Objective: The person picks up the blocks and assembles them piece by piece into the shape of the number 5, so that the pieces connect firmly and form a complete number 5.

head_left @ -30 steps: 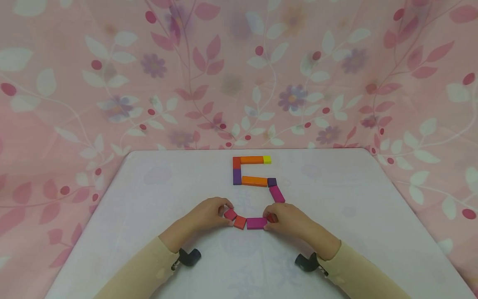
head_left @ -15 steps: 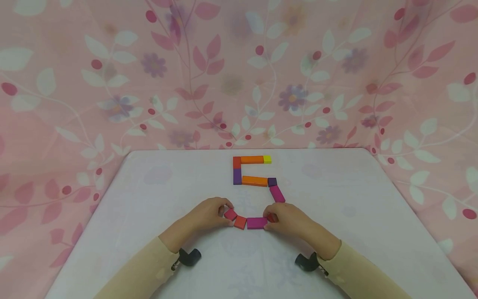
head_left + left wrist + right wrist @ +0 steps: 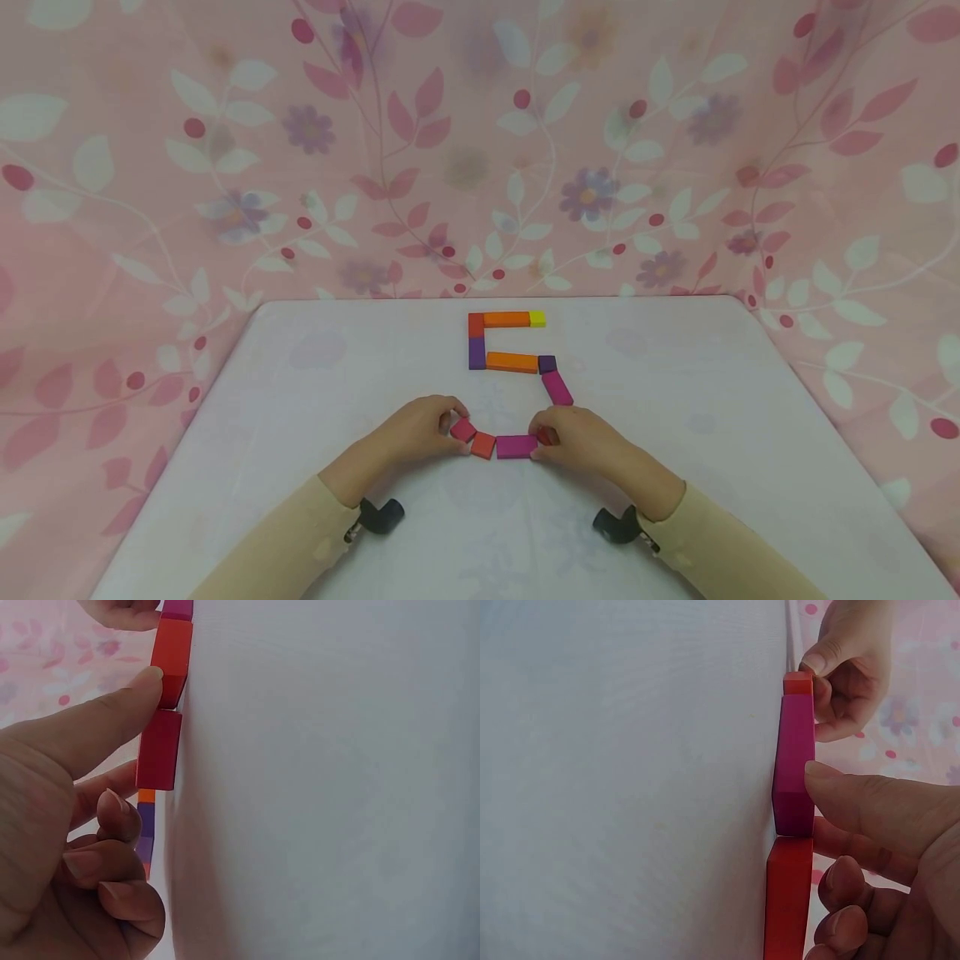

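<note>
At the near end of a curved line of coloured blocks, my left hand [image 3: 423, 429] pinches a crimson block [image 3: 463, 429]. In the left wrist view, its thumb tip touches the neighbouring orange-red block [image 3: 172, 652], while a finger passes behind the crimson one. My right hand [image 3: 581, 437] pinches the right end of a magenta block [image 3: 515, 447]. Its thumb lies against that block's near face in the right wrist view. A red block [image 3: 787, 892] adjoins it, partly covered by my right hand in the head view. All these blocks lie on the table.
Further back, the line continues through a second magenta block [image 3: 557, 388], a small dark purple block [image 3: 547, 363], orange blocks [image 3: 512, 362], a purple block [image 3: 477, 353], a red-orange block [image 3: 476, 325] and a yellow block [image 3: 537, 318]. A floral curtain [image 3: 450, 167] surrounds the white table [image 3: 300, 383].
</note>
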The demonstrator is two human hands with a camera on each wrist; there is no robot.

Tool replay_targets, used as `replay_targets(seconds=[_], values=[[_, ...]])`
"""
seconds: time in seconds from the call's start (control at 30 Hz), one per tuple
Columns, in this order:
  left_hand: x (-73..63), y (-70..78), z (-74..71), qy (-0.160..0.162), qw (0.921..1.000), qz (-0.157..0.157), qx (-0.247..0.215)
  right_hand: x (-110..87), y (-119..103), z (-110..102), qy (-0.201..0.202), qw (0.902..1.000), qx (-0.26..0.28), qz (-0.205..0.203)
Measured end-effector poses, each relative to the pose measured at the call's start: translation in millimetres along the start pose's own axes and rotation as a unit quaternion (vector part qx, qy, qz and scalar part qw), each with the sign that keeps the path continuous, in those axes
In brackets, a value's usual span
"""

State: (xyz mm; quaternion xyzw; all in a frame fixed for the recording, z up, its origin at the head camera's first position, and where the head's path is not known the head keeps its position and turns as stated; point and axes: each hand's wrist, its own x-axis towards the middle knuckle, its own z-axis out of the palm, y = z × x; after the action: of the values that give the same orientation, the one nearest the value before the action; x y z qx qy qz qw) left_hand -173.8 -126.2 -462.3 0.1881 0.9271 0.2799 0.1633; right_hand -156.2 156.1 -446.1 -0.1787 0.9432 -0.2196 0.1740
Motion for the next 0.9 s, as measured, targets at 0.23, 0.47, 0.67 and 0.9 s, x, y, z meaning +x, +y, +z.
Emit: replay_targets(seconds=[0.23, 0.47, 0.67, 0.9], values=[[-0.5, 3.3, 0.9, -0.001, 1.0, 0.008, 0.005, -1.1, -1.7, -1.5, 0.0, 1.0, -0.003, -0.001], [0.6, 8.2, 5.3, -0.004, 0.9995, 0.027, 0.018, -0.9, -0.9, -1.9, 0.0, 0.9999, -0.008, -0.009], [0.1, 14.1, 7.1, -0.003, 0.998, 0.053, 0.033, -0.6, -0.2, -1.7, 0.001, 0.9998, -0.013, -0.013], [-1.2, 18.3, 6.5, -0.006, 0.9981, 0.052, 0.032, 0.0, 0.0, -1.5, -0.001, 0.9999, -0.013, -0.011]])
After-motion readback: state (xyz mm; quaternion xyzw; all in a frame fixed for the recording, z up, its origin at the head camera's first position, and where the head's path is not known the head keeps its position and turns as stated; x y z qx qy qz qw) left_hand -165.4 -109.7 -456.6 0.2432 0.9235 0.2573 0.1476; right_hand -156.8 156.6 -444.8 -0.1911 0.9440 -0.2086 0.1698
